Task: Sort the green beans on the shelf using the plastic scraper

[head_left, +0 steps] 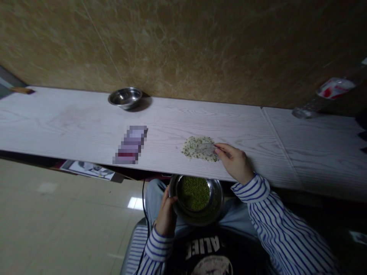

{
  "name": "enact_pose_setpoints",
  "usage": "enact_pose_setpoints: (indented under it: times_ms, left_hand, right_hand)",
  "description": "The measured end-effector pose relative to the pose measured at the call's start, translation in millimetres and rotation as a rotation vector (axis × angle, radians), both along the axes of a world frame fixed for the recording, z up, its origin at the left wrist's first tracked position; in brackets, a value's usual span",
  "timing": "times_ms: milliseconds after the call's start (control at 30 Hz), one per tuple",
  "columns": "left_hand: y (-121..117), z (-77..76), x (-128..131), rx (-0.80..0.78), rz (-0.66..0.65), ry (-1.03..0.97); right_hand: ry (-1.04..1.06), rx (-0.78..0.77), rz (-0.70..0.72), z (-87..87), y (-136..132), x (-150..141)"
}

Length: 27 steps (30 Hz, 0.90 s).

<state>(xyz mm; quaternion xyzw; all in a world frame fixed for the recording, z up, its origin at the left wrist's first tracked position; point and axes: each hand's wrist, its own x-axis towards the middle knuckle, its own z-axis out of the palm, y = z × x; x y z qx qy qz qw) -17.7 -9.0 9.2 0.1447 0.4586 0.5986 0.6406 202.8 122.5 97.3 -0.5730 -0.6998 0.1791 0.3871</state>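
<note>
My left hand (pixel 167 214) grips the rim of a metal bowl (pixel 219 204) on my lap, below the table edge. Small green beans (pixel 196 193) lie in it. On the white table sits a flat pile of white grains mixed with green beans (pixel 193 147). At the pile's right end my right hand (pixel 233 160) has its thumb and fingers pinched together. A greyish, see-through flat thing (pixel 207 149) reaches from those fingertips over the pile; its kind is too blurred to tell.
An unfilled-looking metal bowl (pixel 125 98) stands at the table's back, near the wall. A pixelated purple oblong (pixel 131 145) lies left of the pile. A clear plastic bottle (pixel 323 95) stands at the right. Under the table edge a dark cable (pixel 144 202) hangs.
</note>
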Motion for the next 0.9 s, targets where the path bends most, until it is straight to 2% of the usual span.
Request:
enact_pose_setpoints:
  times_ms: [200,467,733,900]
  left_hand:
    - [-2.1,1.2,-1.8,0.0,0.028,0.051]
    - [-3.1,0.6,-2.7,0.04,-0.007,0.076]
    - [-1.0,1.9,-1.3,0.031,0.03,0.034]
    - [-1.0,-0.9,-1.2,0.061,-0.01,0.012]
  right_hand:
    - [0.001,-0.008,0.074,-1.2,-5.5,-3.3]
    - [-0.021,-0.021,0.155,2.9,-17.5,-0.2]
    - [0.054,-0.04,0.103,0.4,-23.2,9.3]
    - [0.051,-0.048,0.087,-2.8,-22.8,9.1]
